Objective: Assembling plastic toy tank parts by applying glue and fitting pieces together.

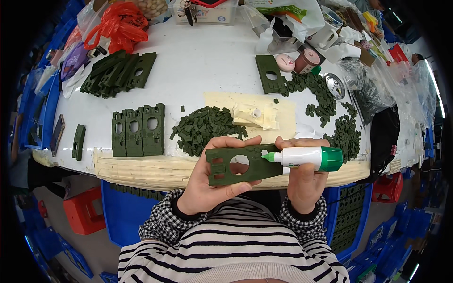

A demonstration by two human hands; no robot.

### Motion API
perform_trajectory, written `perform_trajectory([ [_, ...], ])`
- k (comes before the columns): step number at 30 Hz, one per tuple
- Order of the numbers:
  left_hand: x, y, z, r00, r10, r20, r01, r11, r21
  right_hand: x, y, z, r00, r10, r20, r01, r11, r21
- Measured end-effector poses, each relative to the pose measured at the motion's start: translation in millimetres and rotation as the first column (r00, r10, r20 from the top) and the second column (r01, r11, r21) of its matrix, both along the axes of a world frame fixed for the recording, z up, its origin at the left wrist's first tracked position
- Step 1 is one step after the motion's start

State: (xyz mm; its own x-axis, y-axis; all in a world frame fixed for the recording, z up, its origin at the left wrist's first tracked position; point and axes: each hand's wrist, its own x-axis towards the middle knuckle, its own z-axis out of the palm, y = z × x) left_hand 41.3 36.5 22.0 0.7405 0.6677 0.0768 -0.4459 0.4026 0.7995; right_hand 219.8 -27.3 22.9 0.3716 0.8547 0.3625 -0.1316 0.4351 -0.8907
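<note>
My left hand [196,192] holds a dark green plastic model plate [262,170] with a large round hole and smaller square openings, its fingers along the far and near edges. In my right hand [303,188] lies a white glue bottle [302,158] with a green base, held sideways. Its green nozzle [269,156] points left and sits over the plate's right part; whether it touches cannot be told. Just beyond my hands is a heap of small dark green pieces [203,129]. Right of the heap, a cream taped block [256,116] rests on yellowish paper [219,99].
Three similar plates [134,144] stand in a row at left, and a stack of more [106,78] lies behind. More small pieces [345,137] are scattered at right. A single plate [266,63] lies near a pink tin [306,60]. Padded wood-coloured edging [137,170] lines the table's front.
</note>
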Motion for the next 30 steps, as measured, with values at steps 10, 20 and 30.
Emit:
perform_trajectory([
  [10,-0.6,2.4,-4.4,0.999,0.023,-0.045,-0.021,0.999,0.046,-0.8,-0.1,2.2,0.966,0.013,-0.257,-0.037,0.996,-0.086],
  [20,2.2,-2.7,-12.6,0.992,0.103,-0.068,-0.102,0.995,0.018,2.8,-1.6,2.5,0.967,-0.037,-0.252,0.019,0.997,-0.071],
  [30,-2.0,-13.3,-11.8,0.946,-0.324,0.014,0.32,0.928,-0.19,-6.9,0.5,8.1,0.996,0.022,-0.091,-0.022,1.0,0.004],
])
